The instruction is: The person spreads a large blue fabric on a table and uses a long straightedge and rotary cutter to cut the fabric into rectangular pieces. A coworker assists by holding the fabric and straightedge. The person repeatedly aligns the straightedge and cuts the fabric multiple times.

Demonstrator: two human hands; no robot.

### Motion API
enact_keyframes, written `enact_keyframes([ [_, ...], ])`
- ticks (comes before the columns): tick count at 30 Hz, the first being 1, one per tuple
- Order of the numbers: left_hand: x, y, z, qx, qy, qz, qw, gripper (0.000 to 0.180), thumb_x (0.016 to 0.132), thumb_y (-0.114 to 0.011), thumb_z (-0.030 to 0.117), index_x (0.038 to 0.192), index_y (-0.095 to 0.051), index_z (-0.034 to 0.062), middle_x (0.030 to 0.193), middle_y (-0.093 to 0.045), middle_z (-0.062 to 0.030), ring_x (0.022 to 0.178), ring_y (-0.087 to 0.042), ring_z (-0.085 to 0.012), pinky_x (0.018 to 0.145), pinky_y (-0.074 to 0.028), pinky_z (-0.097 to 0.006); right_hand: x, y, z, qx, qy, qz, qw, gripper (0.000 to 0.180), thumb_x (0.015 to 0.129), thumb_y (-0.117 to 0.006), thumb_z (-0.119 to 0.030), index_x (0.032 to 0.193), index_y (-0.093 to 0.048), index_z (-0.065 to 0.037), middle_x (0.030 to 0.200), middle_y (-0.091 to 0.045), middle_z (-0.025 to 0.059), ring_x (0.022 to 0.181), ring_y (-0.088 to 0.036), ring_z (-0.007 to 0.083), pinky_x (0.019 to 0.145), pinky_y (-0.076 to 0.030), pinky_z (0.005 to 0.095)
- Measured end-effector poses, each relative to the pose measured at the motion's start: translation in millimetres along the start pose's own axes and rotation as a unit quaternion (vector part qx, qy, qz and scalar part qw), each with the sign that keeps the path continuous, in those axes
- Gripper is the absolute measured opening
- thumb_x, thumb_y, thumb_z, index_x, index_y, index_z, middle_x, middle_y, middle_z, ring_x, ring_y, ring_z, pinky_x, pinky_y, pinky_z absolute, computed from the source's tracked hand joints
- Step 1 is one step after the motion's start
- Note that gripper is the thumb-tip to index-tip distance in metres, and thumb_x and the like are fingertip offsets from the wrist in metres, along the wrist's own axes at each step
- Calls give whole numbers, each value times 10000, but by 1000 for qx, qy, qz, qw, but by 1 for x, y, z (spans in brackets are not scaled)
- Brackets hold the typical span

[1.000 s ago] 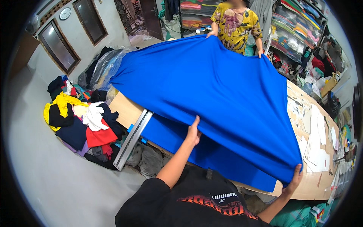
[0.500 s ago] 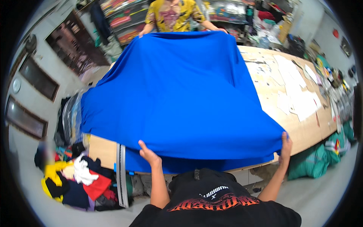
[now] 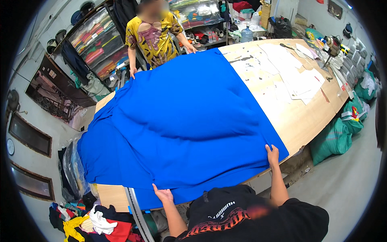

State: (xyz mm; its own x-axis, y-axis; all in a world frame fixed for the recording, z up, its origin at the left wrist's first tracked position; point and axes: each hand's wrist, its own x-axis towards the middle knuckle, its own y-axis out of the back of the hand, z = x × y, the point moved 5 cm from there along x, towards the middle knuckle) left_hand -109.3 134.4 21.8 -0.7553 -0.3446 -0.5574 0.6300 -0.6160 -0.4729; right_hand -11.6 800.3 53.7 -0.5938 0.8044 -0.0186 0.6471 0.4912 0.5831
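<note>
A large bright blue fabric (image 3: 189, 109) lies over the wooden table, its middle puffed up in soft folds. My left hand (image 3: 164, 195) holds the near edge of the fabric, thumb on top and fingers partly hidden under it. Close to the near right corner, my right hand (image 3: 273, 155) pinches the same edge. Across the table a person in a yellow patterned shirt (image 3: 155, 38) has both hands on the far edge of the fabric. A second layer of blue cloth shows below the edge by my left hand.
White paper pattern pieces (image 3: 306, 86) and scissors (image 3: 329, 79) lie on the table's right side. A metal rail (image 3: 138, 215) crosses its near left end. Piled clothes (image 3: 100, 222) are at lower left, green sacks (image 3: 332, 139) at right. Shelves of folded cloth (image 3: 96, 38) stand behind.
The lifted fabric has come down onto the table, with air bulging under it. Both my hands have lowered it. The other person has moved left, and the view has turned.
</note>
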Motion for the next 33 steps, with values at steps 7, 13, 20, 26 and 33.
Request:
enact_keyframes([
  [7, 27, 10, 8, -8, -50, 76, 996, 826, 1031, -548, 600, 1575, -362, 6, 1589, -448, -168, 1419, -478, -351, 1199, -374, -493, -18, 14, 24, -89, -89, -142, 982, 542, 946, -755, -280, 1296, -632, 114, 1279, -689, 286, 1207, -669, 368, 1031, -503, 411],
  [13, 25, -25, 18, 65, -80, 210, 972, 819, 1070, -414, 633, 1477, -463, -76, 1465, -556, -226, 1298, -584, -369, 1103, -487, -456, 1, 22, 41, -92, -89, -107, 986, 506, 996, -688, -231, 1386, -594, 79, 1346, -673, 250, 1257, -643, 306, 1063, -485, 403],
  [20, -3, -60, 87, 220, -295, 223, 903, 878, 1079, -415, 612, 1342, -471, -223, 1382, -567, -299, 1204, -611, -377, 1034, -526, -492, 58, 57, -57, 66, 19, -61, 996, 281, 1029, -632, -231, 1051, -672, 46, 842, -627, 70, 790, -540, 151, 733, -467, 339],
  [26, -90, -75, 38, 15, -265, 180, 947, 757, 1129, -324, 519, 1392, -512, -165, 1421, -581, -261, 1246, -621, -380, 1109, -502, -490, 70, 130, -136, 205, 185, 114, 954, 280, 1082, -581, -232, 957, -611, 17, 804, -533, 18, 779, -475, 116, 726, -437, 306],
  [33, -67, 41, -41, 121, -152, 218, 957, 715, 1139, -321, 491, 1371, -533, -151, 1385, -604, -248, 1190, -648, -375, 1049, -533, -476, 31, 106, -22, -71, 48, 255, 963, 272, 1047, -603, -286, 1049, -671, -23, 994, -719, 220, 927, -683, 423, 800, -515, 467],
])
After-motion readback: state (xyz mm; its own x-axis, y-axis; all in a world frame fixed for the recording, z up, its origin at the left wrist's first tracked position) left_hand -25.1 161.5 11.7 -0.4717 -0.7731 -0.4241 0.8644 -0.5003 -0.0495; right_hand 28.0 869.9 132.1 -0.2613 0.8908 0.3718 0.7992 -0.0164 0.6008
